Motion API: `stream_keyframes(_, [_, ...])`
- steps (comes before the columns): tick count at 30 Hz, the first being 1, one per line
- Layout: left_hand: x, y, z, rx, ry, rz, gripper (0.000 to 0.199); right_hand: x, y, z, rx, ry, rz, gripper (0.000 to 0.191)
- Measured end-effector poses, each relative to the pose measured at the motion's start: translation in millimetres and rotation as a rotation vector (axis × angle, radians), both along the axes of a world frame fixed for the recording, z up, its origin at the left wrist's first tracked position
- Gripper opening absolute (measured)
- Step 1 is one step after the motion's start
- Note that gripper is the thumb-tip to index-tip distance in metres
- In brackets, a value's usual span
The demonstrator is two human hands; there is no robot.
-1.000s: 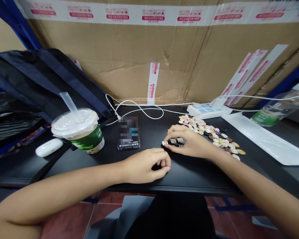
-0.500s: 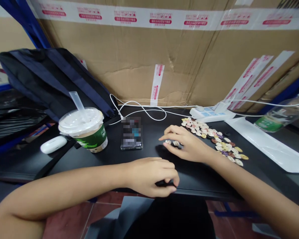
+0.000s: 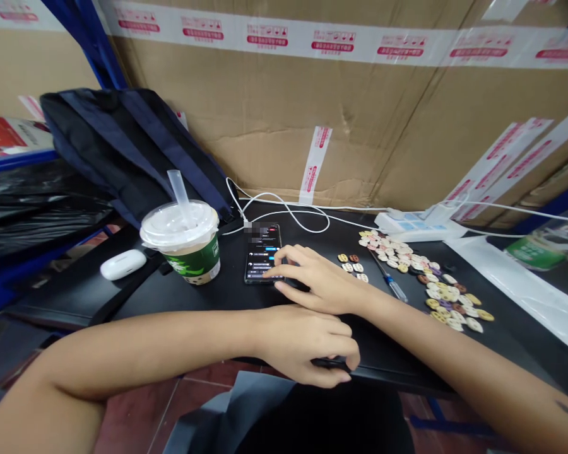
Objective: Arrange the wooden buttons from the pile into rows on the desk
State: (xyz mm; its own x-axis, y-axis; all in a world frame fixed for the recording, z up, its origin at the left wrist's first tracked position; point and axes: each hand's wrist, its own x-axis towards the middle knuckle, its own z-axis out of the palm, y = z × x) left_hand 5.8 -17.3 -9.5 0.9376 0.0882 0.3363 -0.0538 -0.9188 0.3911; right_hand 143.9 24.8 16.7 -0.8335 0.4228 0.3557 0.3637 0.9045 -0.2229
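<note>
My left hand [image 3: 312, 347] rests at the table's front edge, its fingers curled round a dark object that I cannot make out. Just beyond it, my right hand [image 3: 317, 280] reaches over the lower right part of a phone [image 3: 260, 252] with its fingers apart, the fingertips at the lit screen. A small group of button-like pieces [image 3: 358, 267] lies right of that hand. Farther right is a larger spread of such pieces [image 3: 442, 291] in white, yellow, brown and purple. A screwdriver [image 3: 394, 285] with a blue and clear handle lies between the two groups.
A lidded cup with a straw [image 3: 189, 243] stands left of the phone, beside a white earphone case [image 3: 123, 265]. Behind are a dark backpack [image 3: 142, 151], white cables and a power strip [image 3: 416, 226]. A white sheet [image 3: 515, 293] and a plastic bottle [image 3: 534, 252] are at the right.
My right hand has moved left from the small group of pieces to the phone, uncovering those pieces and the screwdriver. My left hand keeps its curled hold. The view has shifted.
</note>
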Motion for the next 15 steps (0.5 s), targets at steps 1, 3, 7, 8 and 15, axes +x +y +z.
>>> stream_keyframes(1, [0, 0, -0.3, 0.005, 0.001, 0.001, 0.011, -2, 0, 0.4, 0.003, -0.002, 0.002, 0.028])
stream_keyframes(3, [0, 1, -0.4, 0.018, 0.004, 0.004, 0.011, -4, 1, 0.4, 0.008, -0.004, 0.005, 0.028])
stream_keyframes(7, [0, 0, 0.5, 0.045, 0.004, 0.001, 0.01, -6, 3, -2.1, -0.009, -0.012, 0.008, 0.028])
stream_keyframes(8, [0, 0, 0.8, 0.059, -0.001, 0.0, 0.011, -6, 4, -2.7, -0.018, -0.004, 0.01, 0.028])
stream_keyframes(15, [-2, -2, 1.1, 0.366, -0.134, 0.087, 0.019, 7, -7, 13.7, -0.039, 0.162, -0.02, 0.027])
